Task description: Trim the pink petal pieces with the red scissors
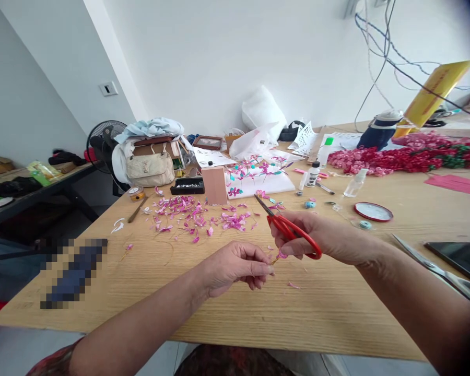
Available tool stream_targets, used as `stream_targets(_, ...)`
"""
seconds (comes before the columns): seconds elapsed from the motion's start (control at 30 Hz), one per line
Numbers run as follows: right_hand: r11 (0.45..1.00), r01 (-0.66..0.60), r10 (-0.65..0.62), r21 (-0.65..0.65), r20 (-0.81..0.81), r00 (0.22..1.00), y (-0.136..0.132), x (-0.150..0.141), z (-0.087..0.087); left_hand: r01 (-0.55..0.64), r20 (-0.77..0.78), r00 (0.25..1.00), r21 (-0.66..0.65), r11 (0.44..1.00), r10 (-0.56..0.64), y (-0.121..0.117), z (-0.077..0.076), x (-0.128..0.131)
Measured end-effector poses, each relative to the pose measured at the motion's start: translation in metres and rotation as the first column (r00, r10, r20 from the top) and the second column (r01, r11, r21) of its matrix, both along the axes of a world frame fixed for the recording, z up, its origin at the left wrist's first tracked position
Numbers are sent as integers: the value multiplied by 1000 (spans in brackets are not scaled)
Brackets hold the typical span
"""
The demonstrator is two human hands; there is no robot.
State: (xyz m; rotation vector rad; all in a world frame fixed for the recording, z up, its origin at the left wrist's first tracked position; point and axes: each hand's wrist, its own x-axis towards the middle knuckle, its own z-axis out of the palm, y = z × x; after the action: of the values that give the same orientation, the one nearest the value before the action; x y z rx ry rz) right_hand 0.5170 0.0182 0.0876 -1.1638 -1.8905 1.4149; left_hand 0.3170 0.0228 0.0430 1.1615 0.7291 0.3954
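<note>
My left hand (237, 266) is closed in a pinch on the thin yellowish stem of a small pink flower (282, 254), low over the table. My right hand (329, 237) is wrapped round red-handled scissors (316, 249), whose dark blades point up and away to the left. Its thumb and fingertips are close to the flower; whether they touch it I cannot tell. Beyond the hands lie many loose pink petals (186, 209) and petal pieces with thin wires. Some pink and teal flowers (264, 168) on stems stand by a white sheet behind them.
A pinkish block (215, 186) stands behind the petals. To the right are a white bottle (313, 175), a clear spray bottle (355, 184), a red-rimmed dish (373, 211), large metal shears (434, 269) and a black phone (460, 258). A beige bag (151, 168) sits at the back left.
</note>
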Motion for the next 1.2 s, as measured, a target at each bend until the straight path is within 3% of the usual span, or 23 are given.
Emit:
stream_targets(0.1,989,126,-121,71,-74,990,0,-2,-6,-134,93,986,-61,989,139,-6,-2,1)
stream_targets(0.23,918,387,-363,88,-211,908,-17,-7,-22,-315,224,918,-88,945,327,-13,-5,5)
stream_targets(0.37,901,425,-394,92,-240,887,-47,-23,-38,-456,316,830,-89,885,459,-15,-7,8)
stream_targets(0.47,899,406,-381,165,-161,910,-62,-38,-50,-529,336,785,-74,845,521,-15,-8,12)
stream_targets(0.57,810,532,-508,246,-158,846,-63,-45,-62,-569,316,784,24,822,534,-15,-9,15)
stream_targets(0.7,676,730,-654,100,-374,658,-55,-47,-59,-574,239,817,241,783,525,-14,-11,18)
stream_targets(0.77,632,772,-665,64,-467,583,-52,-46,-51,-557,181,824,425,713,537,-14,-11,17)
stream_targets(0.83,610,790,-658,68,-511,553,-48,-45,-42,-492,131,824,649,581,552,-13,-9,15)
stream_targets(0.9,628,774,-643,83,-504,576,-45,-44,-36,-383,95,828,816,434,553,-14,-8,12)
stream_targets(0.97,660,744,-625,100,-477,618,-42,-43,-33,-282,63,838,901,331,543,-14,-7,11)
stream_targets(1.07,688,718,-613,106,-444,654,-39,-44,-33,-180,25,843,954,238,537,-16,-9,12)
stream_targets(1.2,689,725,-641,15,-453,619,-38,-47,-38,-141,13,839,971,194,543,-18,-13,12)
